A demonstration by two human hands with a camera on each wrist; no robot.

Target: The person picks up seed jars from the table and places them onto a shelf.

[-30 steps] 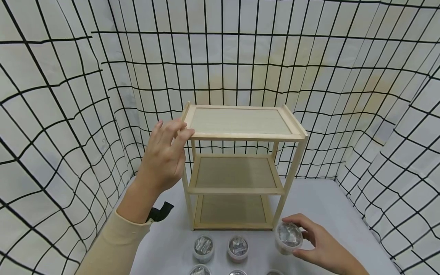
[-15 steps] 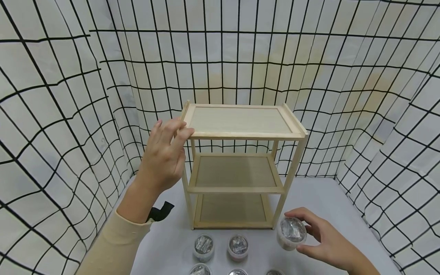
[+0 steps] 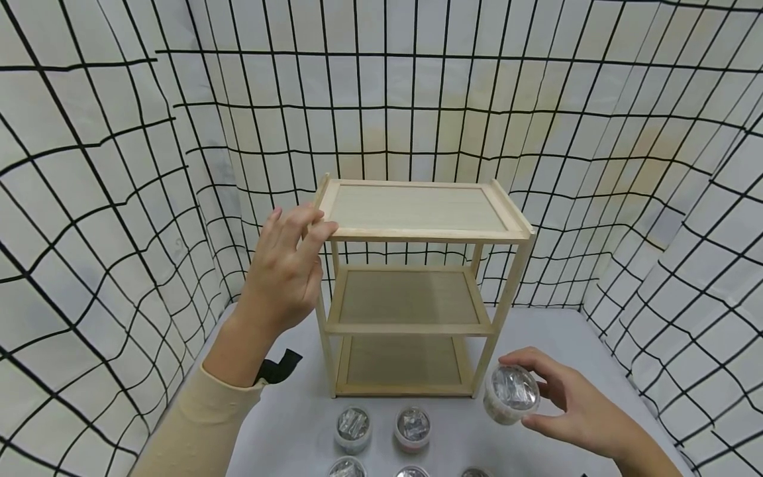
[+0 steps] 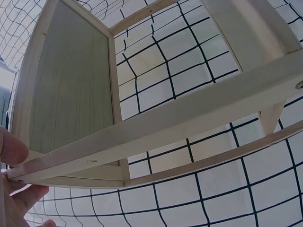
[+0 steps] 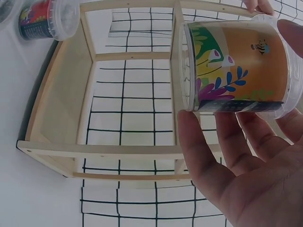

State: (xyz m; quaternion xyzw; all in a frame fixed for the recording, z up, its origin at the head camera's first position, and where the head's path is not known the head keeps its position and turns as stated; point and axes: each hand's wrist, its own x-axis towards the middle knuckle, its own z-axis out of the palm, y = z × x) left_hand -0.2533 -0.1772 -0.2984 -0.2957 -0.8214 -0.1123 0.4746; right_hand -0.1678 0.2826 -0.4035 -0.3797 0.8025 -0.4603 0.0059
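A three-tier light wooden shelf [image 3: 411,329] stands on the white table. My left hand [image 3: 283,278] grips its top left front corner; in the left wrist view, a thumb [image 4: 13,150] and fingers close around that corner of the frame. To the right of the shelf, my right hand [image 3: 581,404] holds a round clear plastic tub [image 3: 514,391] with silvery packets showing through its top. Seen by the right wrist camera, the tub [image 5: 236,66] lies sideways between thumb and fingers, its label orange and green with flowers and a bee.
Several similar tubs stand before the shelf, among them a left tub [image 3: 353,429] and a middle tub [image 3: 412,429]; the front ones are cut off by the frame edge. White walls with black grid netting [image 3: 417,106] enclose the table [image 3: 548,338] behind and on both sides.
My right hand has moved up and to the right in the head view, carrying the tub with it. The left hand stays at the shelf's corner.
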